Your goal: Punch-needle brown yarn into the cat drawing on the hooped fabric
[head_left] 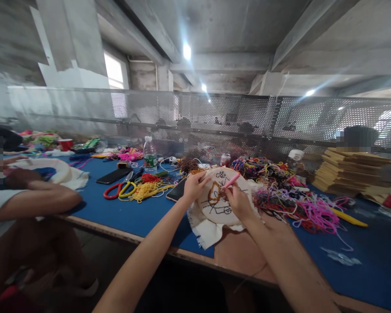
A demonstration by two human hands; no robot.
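Observation:
Cream cloth stretched in a round embroidery hoop [230,217] is tilted up at the table's front edge, its frayed corner hanging down. Dark outlines are drawn on it, and part of the drawing is worked in brown yarn [214,198]. My left hand [195,186] grips the hoop at its upper left rim, thumb and fingers over the edge. Closed around a pink punch needle [232,180], my right hand [237,199] rests over the middle of the cloth. The tool's tip is hidden by the fingers.
Scissors with red and yellow handles [119,190], yellow yarn [146,191] and a black phone [113,175] lie left. Tangled yarn heaps [280,195] and stacked brown paper [348,174] are right. A bottle [150,154] stands behind. Another person's arm [42,200] works at far left.

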